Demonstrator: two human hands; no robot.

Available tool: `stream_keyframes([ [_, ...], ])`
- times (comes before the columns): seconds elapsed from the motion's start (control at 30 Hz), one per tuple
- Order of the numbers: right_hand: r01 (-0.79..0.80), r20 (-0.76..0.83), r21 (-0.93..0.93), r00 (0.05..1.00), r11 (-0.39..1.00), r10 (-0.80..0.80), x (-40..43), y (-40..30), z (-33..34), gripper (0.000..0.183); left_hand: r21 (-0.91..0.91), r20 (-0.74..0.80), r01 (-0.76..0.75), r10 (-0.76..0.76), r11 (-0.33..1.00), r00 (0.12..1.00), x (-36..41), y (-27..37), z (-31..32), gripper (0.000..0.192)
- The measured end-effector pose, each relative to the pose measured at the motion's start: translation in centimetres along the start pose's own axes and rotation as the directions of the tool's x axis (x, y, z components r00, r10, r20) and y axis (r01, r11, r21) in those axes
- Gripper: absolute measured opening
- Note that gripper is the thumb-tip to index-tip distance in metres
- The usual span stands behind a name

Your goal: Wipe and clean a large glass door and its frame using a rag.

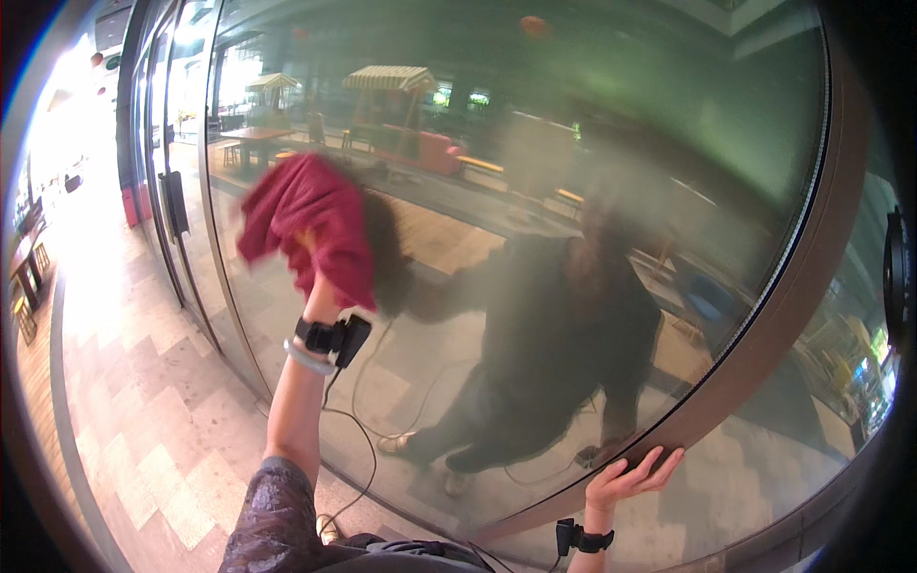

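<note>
A dark red cloth (315, 222) is draped over my left hand (308, 243), which presses it against a large glass pane (444, 344) and is mostly hidden by it. The cloth's outer edge looks blurred. Around my left wrist are a black strap with a small device (333, 338) and a pale bangle (308, 358). Lower right, my right hand (634, 480) rests with spread fingers on the brown frame (745, 387) beside the pane, holding nothing. That wrist bears another strapped black device (584, 537). A dim reflection of a person shows in the glass.
Left of the pane stand metal-framed doors with a dark handle (173, 203). A tiled floor (157, 430) runs along that side, with a wooden table (27, 254) and a stool (23, 320) at the far left. A thin black cable (374, 458) hangs near my body. Another glass panel lies beyond the brown frame.
</note>
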State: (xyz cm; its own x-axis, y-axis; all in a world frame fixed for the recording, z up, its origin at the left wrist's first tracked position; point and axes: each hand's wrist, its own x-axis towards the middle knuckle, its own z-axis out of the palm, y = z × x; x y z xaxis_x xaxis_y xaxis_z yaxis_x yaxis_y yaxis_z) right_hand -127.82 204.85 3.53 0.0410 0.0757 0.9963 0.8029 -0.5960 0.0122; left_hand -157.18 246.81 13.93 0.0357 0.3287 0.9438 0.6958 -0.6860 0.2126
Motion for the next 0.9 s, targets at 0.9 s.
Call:
stream_keyframes([
  [0.9,-0.002,-0.008,-0.01,1.0,1.0,0.002,0.6,-0.4,-0.2,0.05,0.28,-0.266,0.122,-0.045,0.952,0.963,8.8,-18.8,4.2,0.039],
])
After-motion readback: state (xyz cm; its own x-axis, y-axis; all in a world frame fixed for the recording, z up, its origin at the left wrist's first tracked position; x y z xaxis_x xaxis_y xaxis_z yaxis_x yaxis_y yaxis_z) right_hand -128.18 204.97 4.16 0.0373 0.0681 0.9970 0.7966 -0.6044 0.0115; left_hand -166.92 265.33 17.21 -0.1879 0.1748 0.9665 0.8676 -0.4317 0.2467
